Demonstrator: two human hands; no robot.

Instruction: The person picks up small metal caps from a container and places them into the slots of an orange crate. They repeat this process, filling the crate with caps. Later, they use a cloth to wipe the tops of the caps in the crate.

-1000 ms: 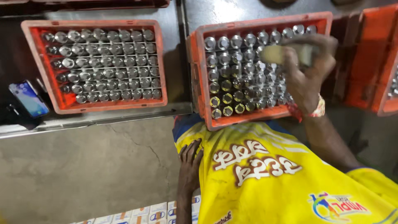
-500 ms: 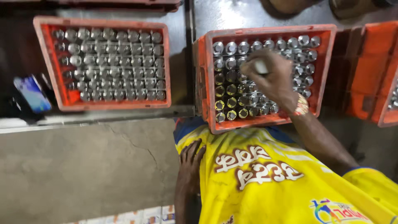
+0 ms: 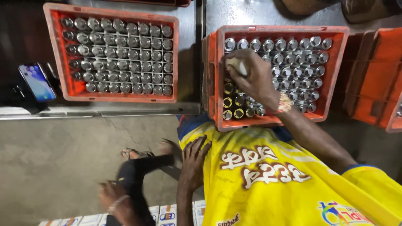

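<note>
My right hand [image 3: 253,79] is over the left part of an orange crate [image 3: 335,75] filled with rows of small metal-topped bottles [image 3: 301,62]. Its fingers are closed on a small pale object [image 3: 236,65], held just above the bottles. Several bottles [image 3: 236,106] at the crate's near left corner have darker, open-looking tops. My left hand [image 3: 194,163] rests flat against the side of my yellow shirt [image 3: 272,188] with its fingers spread and nothing in it.
A second orange crate [image 3: 58,50] of metal-topped bottles sits to the left on a metal table, with a phone [image 3: 37,81] beside it. More orange crates [image 3: 385,75] stand at right. Another person's hand [image 3: 115,201] and sandalled foot [image 3: 136,153] are on the concrete floor, near small cartons [image 3: 167,213].
My right hand has moved left and slightly down across the crate with the pale object, from its upper right to its left side. Another person's hand has come into view at the lower left.
</note>
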